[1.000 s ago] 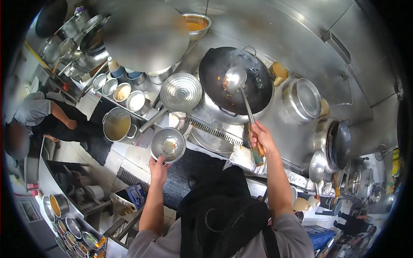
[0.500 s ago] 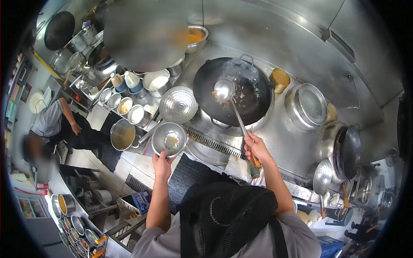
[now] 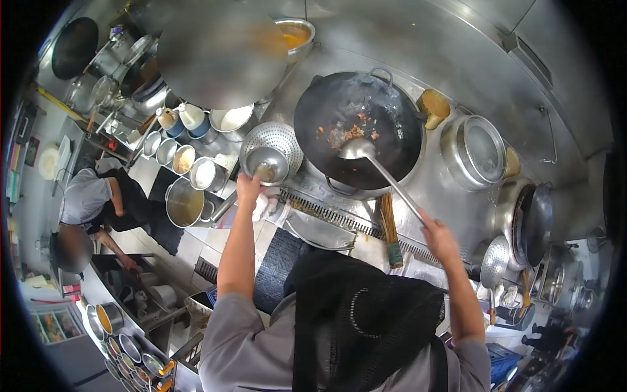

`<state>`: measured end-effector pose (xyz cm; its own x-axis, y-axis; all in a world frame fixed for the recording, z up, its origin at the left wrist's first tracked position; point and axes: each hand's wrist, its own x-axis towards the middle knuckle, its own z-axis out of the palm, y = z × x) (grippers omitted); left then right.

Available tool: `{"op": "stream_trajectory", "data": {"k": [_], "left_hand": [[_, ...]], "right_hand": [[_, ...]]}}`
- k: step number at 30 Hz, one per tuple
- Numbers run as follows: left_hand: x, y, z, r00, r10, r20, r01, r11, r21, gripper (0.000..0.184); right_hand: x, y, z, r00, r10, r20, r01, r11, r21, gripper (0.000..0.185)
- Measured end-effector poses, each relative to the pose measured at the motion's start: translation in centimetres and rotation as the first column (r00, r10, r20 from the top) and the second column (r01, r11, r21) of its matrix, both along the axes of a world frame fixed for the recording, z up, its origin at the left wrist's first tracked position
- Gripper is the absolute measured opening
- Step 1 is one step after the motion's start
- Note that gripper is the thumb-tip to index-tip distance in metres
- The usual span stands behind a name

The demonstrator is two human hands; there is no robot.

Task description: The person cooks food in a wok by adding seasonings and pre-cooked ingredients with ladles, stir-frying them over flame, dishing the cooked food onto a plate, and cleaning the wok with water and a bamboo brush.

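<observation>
My left hand [image 3: 249, 189] grips the rim of a small steel bowl [image 3: 266, 155], held over the perforated strainer [image 3: 290, 138]; a little residue shows inside the bowl. The handle of a long steel ladle [image 3: 392, 176] is in my right hand [image 3: 439, 236], which is slightly blurred. The ladle's head rests in the dark wok [image 3: 320, 108], against small reddish-brown bits of food [image 3: 353, 130]. Steam rises from the wok's far side. A bamboo wok brush [image 3: 390, 238] lies at the stove's front edge, between my two arms.
On the left stand a pot of broth [image 3: 185, 208], several seasoning containers [image 3: 185, 159] and squeeze bottles [image 3: 191, 116]. A lidded steel pot [image 3: 475, 151] and another skimmer [image 3: 495, 261] are at the right. A co-worker [image 3: 95, 202] bends over the counter at far left.
My left hand has carried the bowl up and right, over the strainer. My right hand has moved right and down, drawing the ladle head toward the wok's near side. The co-worker now reaches forward.
</observation>
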<state>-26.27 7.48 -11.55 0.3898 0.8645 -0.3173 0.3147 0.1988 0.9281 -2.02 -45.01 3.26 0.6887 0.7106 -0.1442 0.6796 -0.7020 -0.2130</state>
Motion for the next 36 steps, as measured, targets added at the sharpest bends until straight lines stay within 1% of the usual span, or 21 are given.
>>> {"op": "stream_trajectory", "data": {"k": [1,3,4,6,7,8,9,10,11,13,15,17,18,19,22,25,30,32,34,35,36], "left_hand": [[0.7,1.3,-0.9,1.000,-0.004,-0.004,0.004,1.000,-0.018,0.037],[1.9,3.4,-2.8,0.985,-0.065,-0.157,0.079,0.993,0.084,0.039],[2.3,4.4,-3.4,0.984,-0.072,-0.161,0.083,0.994,0.064,0.039],[2.5,5.7,-3.8,0.934,-0.136,-0.329,0.170,0.982,0.079,0.038],[2.1,5.3,-4.1,0.933,-0.132,-0.334,0.159,0.986,0.057,0.038],[1.9,4.9,-4.3,0.905,0.049,-0.423,0.175,0.863,0.474,0.035],[2.0,4.6,-3.9,0.871,0.245,-0.426,0.230,0.562,0.794,0.033],[2.2,3.6,-1.9,0.870,0.244,-0.429,0.232,0.566,0.791,0.033],[2.6,1.7,1.3,0.923,0.147,-0.354,0.222,0.549,0.806,0.033],[4.1,-3.3,3.3,0.966,-0.161,-0.204,0.259,0.520,0.814,0.037],[5.6,-9.5,6.3,0.872,-0.478,-0.109,0.367,0.489,0.791,0.047],[7.1,-15.4,8.8,0.727,-0.665,-0.170,0.512,0.361,0.779,0.055],[7.5,-17.7,8.3,0.688,-0.699,-0.195,0.527,0.296,0.796,0.063],[7.9,-19.3,7.7,0.665,-0.680,-0.310,0.595,0.230,0.770,0.066],[8.1,-20.2,6.1,0.669,-0.613,-0.421,0.627,0.161,0.762,0.064],[8.0,-20.3,6.2,0.660,-0.614,-0.432,0.639,0.156,0.754,0.062],[7.4,-19.8,6.8,0.643,-0.673,-0.366,0.644,0.215,0.734,0.057],[6.5,-19.7,6.6,0.732,-0.681,-0.030,0.509,0.517,0.688,0.054],[4.8,-19.6,6.7,0.827,-0.562,-0.020,0.432,0.614,0.661,0.047],[3.8,-19.2,6.3,0.854,-0.520,-0.028,0.415,0.647,0.639,0.045],[2.8,-19.0,6.2,0.879,-0.476,-0.039,0.393,0.673,0.626,0.043]], "right_hand": [[-0.8,-0.6,3.7,0.999,-0.014,0.030,0.016,0.999,-0.046,0.056],[-2.2,-1.1,9.5,0.997,-0.061,0.049,0.067,0.990,-0.124,0.053],[-2.7,-1.6,11.6,0.997,-0.068,0.035,0.071,0.993,-0.090,0.052],[-4.2,0.3,17.0,0.960,-0.214,-0.179,0.186,0.969,-0.163,0.055],[-4.4,0.8,16.7,0.961,-0.207,-0.182,0.173,0.967,-0.185,0.055],[-4.6,1.3,15.4,0.978,-0.157,-0.138,0.141,0.983,-0.115,0.054],[-4.8,1.9,13.5,0.989,-0.114,-0.092,0.111,0.993,-0.038,0.054],[-4.6,3.2,10.6,0.985,-0.157,-0.075,0.157,0.988,-0.005,0.053],[-4.1,4.9,7.0,0.977,-0.205,-0.053,0.207,0.978,0.029,0.052],[-2.2,7.0,1.8,0.970,-0.195,-0.142,0.228,0.935,0.271,0.052],[-1.7,9.9,1.2,0.959,-0.228,-0.170,0.275,0.896,0.348,0.052],[-1.0,12.7,0.7,0.931,-0.324,-0.166,0.361,0.883,0.299,0.052],[-0.4,13.5,0.5,0.906,-0.392,-0.159,0.422,0.869,0.258,0.051],[0.1,13.5,-0.2,0.909,-0.388,-0.155,0.416,0.869,0.266,0.051],[1.4,12.3,-2.8,0.952,-0.302,-0.041,0.304,0.929,0.210,0.050],[0.7,5.8,-1.8,0.993,-0.084,-0.080,0.102,0.962,0.255,0.053],[-3.0,2.1,13.2,0.989,-0.077,-0.128,0.090,0.991,0.101,0.055],[-3.2,0.7,14.2,0.980,-0.111,-0.162,0.117,0.993,0.028,0.054],[-3.0,-0.5,13.6,0.983,-0.031,-0.182,0.034,0.999,0.011,0.053],[-2.5,-0.2,11.4,0.993,-0.040,-0.109,0.035,0.998,-0.044,0.053],[-1.4,0.1,7.8,0.989,-0.044,-0.141,0.049,0.998,0.036,0.052]]}}
